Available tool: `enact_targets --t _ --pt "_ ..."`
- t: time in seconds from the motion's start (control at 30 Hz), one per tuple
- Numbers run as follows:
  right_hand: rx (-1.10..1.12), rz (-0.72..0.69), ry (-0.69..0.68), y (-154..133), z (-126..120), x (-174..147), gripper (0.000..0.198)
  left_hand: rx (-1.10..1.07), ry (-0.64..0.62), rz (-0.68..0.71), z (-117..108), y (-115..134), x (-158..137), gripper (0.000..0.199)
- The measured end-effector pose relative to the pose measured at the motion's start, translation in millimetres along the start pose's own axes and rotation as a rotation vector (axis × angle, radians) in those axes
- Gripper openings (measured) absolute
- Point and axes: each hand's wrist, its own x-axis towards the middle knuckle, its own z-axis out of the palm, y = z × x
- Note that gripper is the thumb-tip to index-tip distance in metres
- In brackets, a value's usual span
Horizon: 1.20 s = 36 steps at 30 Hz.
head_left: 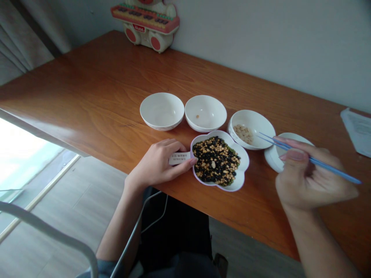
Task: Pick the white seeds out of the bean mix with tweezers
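Observation:
A white flower-shaped dish point(245, 162) with a purple rim holds mixed black, tan and green beans, with a pale seed on top. My left hand point(158, 160) is closed at its left edge, thumb on the rim. Between thumb and forefinger shows a white strip point(179, 158) with print; whether it is attached to the dish I cannot tell. My right hand point(310, 173) grips blue chopsticks point(324, 165), their tips over a white bowl point(262, 125) that contains pale seeds point(243, 133). Nothing shows between the tips.
Left of that bowl stand a white bowl point(213, 106) with one small tan piece and another white bowl point(162, 106). A further white bowl point(272, 156) is partly behind my right hand. A toy keyboard point(147, 23) stands at the back; a whitish flat object point(358, 129) lies far right.

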Motion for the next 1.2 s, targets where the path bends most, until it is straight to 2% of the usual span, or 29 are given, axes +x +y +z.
enact_targets --t 0.23,0.37,0.53,0.7,0.93,1.2 --pt "0.215 0.077 -0.351 -33.9 -4.8 -2.2 0.028 -0.009 -0.003 -0.006 -0.3 0.6 -0.1 0.031" --pt "0.256 0.056 -0.457 -45.9 -2.1 -6.8 0.029 -0.008 -0.005 -0.004 -0.6 0.5 -0.3 0.03" --pt "0.225 0.096 -0.493 -45.9 -0.4 -10.3 0.016 -0.011 -0.008 -0.018 -0.4 0.5 -0.3 0.031" --pt "0.239 0.142 -0.543 -48.3 0.8 -10.3 0.011 -0.009 0.0 -0.01 0.0 0.2 -0.7 0.03" --pt "0.273 0.019 -0.534 -54.4 3.1 -8.1 0.019 -0.01 -0.007 -0.015 0.5 0.2 -0.3 0.031" --pt "0.292 -0.038 -0.546 -56.0 4.6 -7.7 0.021 -0.006 -0.005 0.001 0.1 -0.6 -0.4 0.03"
